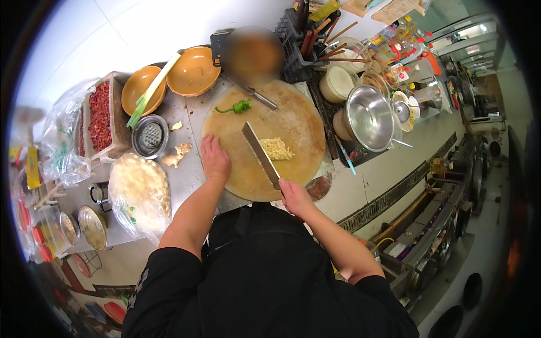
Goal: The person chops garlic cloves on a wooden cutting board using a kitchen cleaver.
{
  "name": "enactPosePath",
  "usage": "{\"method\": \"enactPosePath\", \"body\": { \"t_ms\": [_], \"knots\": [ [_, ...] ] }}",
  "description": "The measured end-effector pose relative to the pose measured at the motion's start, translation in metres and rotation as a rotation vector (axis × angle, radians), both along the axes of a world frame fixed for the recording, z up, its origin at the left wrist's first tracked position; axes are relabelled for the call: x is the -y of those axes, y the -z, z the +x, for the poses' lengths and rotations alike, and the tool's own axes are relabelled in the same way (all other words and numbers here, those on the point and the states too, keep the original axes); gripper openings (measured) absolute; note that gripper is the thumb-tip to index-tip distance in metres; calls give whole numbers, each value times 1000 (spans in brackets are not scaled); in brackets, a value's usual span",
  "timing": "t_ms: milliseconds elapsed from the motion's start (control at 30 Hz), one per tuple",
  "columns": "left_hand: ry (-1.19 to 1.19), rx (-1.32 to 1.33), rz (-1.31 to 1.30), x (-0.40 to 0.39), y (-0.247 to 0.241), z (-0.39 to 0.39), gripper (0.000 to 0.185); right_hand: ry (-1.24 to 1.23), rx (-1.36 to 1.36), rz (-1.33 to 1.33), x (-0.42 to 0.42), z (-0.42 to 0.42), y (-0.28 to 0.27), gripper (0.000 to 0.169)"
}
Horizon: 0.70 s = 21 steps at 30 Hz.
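Observation:
My right hand [295,197] grips the handle of a Chinese cleaver [263,157]. Its broad blade slants up and left over a round chopping board [249,181], with pale bits stuck along the left edge. Just right of the blade lies a small heap of pale yellow mince [277,149], garlic or ginger by its look. My left hand [216,156] rests palm down on the board's left rim and holds nothing. Farther back on the board are a green pepper [240,106] and a second knife [264,99], its far end under a blurred round thing [252,55].
Left stand two orange-brown bowls [192,72], a leek [154,88], a grater dish [149,136], ginger [177,155], a tub of dried chillies [100,116] and a bag of peeled garlic [138,190]. A steel bowl [368,118] and knife rack [291,50] stand right and behind.

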<state>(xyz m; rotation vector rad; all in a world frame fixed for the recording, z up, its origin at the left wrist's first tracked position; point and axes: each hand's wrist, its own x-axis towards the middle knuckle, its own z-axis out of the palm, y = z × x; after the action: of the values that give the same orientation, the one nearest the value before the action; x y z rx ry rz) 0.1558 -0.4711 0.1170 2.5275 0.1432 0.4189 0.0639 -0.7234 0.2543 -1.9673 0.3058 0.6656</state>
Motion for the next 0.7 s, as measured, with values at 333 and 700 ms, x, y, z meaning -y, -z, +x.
{"method": "enactPosePath", "body": {
  "t_ms": [333,700],
  "knots": [
    [18,28,-8,0,0,0,39,-33,63,-184,-10,-7,-20,47],
    [22,3,14,0,0,0,39,11,246,-97,-10,-11,-11,48]
  ]
}}
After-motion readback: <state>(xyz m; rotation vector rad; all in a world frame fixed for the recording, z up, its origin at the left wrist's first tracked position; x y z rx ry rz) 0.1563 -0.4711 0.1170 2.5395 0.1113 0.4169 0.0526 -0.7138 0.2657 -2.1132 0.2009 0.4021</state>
